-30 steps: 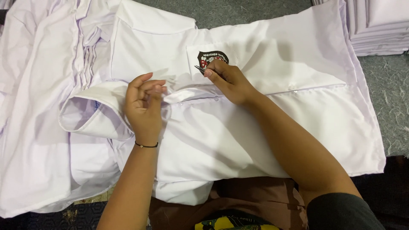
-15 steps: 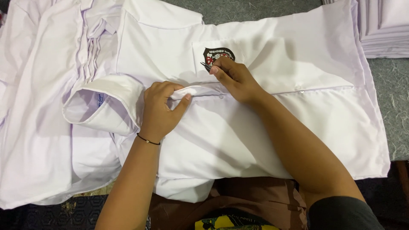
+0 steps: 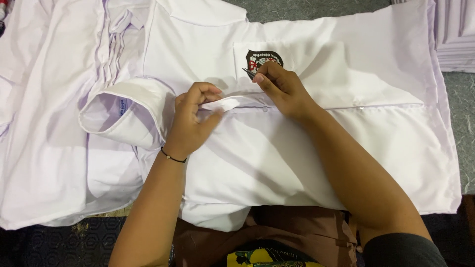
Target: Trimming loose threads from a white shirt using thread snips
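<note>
A white shirt (image 3: 277,163) lies flat across my lap and the floor, with its collar (image 3: 123,116) standing up at the left. Its chest pocket carries a dark embroidered badge (image 3: 264,57). My left hand (image 3: 190,123) pinches the folded front edge of the shirt (image 3: 232,102) between thumb and fingers; a thin black band circles that wrist. My right hand (image 3: 282,89) rests on the pocket just below the badge, fingers closed around a small dark pointed tool (image 3: 247,72) whose tip pokes out to the left.
More white shirts (image 3: 44,123) are spread underneath and to the left. A stack of folded white garments (image 3: 455,34) sits at the upper right on a grey floor (image 3: 460,123). Brown cloth (image 3: 297,232) covers my lap.
My left hand has gone from spread fingers on the fabric to a pinch on the shirt's front edge. The collar has rolled up at the left. My right hand stays by the badge.
</note>
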